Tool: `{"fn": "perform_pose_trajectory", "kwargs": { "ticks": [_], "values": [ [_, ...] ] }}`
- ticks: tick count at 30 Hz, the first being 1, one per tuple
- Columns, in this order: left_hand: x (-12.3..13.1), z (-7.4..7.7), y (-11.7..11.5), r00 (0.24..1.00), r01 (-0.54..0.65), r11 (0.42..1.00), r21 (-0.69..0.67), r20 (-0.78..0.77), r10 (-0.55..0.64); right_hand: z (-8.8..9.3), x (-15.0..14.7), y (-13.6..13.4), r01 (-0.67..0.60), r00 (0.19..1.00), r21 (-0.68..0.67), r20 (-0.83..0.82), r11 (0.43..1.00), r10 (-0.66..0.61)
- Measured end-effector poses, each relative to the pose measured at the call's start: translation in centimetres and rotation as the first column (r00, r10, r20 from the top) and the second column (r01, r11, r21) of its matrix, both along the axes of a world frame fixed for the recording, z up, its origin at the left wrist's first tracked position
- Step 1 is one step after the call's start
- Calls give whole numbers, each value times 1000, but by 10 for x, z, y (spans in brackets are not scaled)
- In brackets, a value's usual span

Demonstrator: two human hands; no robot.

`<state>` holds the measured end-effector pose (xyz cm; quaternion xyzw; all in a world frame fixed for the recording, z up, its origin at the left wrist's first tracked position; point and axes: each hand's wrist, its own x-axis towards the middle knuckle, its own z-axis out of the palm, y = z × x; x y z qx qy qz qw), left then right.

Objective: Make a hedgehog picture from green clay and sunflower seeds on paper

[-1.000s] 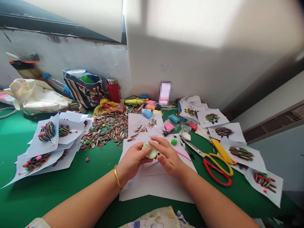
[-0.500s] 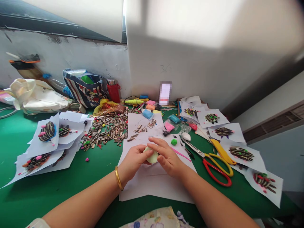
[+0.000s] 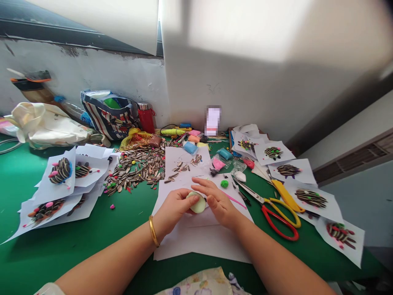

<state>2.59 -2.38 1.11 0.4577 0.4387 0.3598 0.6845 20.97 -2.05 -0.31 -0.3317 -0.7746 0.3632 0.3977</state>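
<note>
A pale green, flattened lump of modelling clay (image 3: 198,203) is pinched between the thumb and fingers of my left hand (image 3: 176,206), above white paper (image 3: 211,243). My right hand (image 3: 219,203) is close against the clay's right side, its fingers stretched out and slightly apart; whether they touch the clay I cannot tell. Beyond the hands, several sunflower seeds (image 3: 183,167) lie on another sheet. A small green clay ball (image 3: 224,184) and a pink plastic strip (image 3: 236,201) rest just right of my right hand.
Scissors (image 3: 267,203) and a yellow-handled cutter (image 3: 285,196) lie at right. Seed-decorated sheets (image 3: 311,198) line the right edge; more sheets (image 3: 63,176) are stacked at left. A seed pile (image 3: 138,166), bags (image 3: 109,114) and a red bottle (image 3: 146,118) stand along the wall.
My right thumb and fingers have drawn slightly back to the right, so more of the clay's flat round face shows. My left hand keeps its hold.
</note>
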Motion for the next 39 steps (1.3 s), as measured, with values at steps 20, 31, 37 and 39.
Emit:
{"fn": "perform_pose_trajectory", "kwargs": {
  "ticks": [20,31,37,39],
  "values": [
    [-5,-4,5,968,-132,987,-90,204,148,3,1,-1,38,999,-6,28,999,-38],
    [-1,-5,2,976,-188,982,2,110,186,1,-2,3,218,973,-75,-57,973,-222],
    [2,-1,1,988,-137,990,36,74,134,-1,-6,4,216,971,-102,-83,971,-225],
    [1,-1,1,993,-112,993,45,42,110,-1,-5,4,229,967,-117,-89,966,-239]
  ]
}}
